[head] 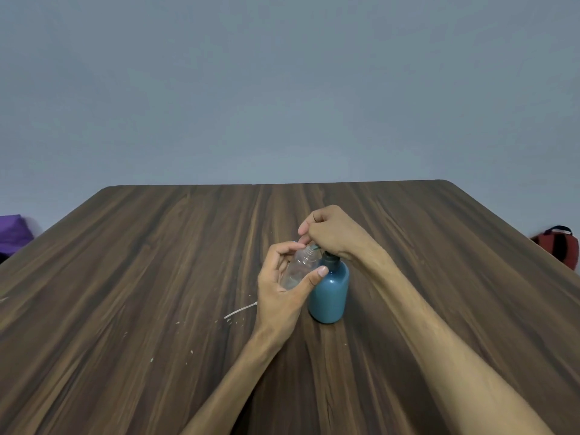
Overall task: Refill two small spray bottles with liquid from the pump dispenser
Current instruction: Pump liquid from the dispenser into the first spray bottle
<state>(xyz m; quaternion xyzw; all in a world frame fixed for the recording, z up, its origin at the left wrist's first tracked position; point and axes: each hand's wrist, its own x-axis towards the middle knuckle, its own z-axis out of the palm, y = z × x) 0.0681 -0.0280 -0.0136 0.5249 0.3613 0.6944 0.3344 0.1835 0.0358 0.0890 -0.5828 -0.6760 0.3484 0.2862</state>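
A blue pump dispenser (331,293) with a dark collar stands upright near the middle of the wooden table (157,262). My right hand (332,230) covers its pump head from above, fingers curled over it; the head itself is mostly hidden. My left hand (282,287) grips a small clear spray bottle (301,265), uncapped, tilted with its threaded neck right under the pump's spout. The clear bottle looks nearly empty. A thin white tube (240,310) lies on the table left of my left hand. No second spray bottle is in view.
Small pale specks dot the tabletop around the tube. A purple object (12,233) sits beyond the table's left edge and a red bag (561,246) beyond the right edge. A plain grey wall stands behind.
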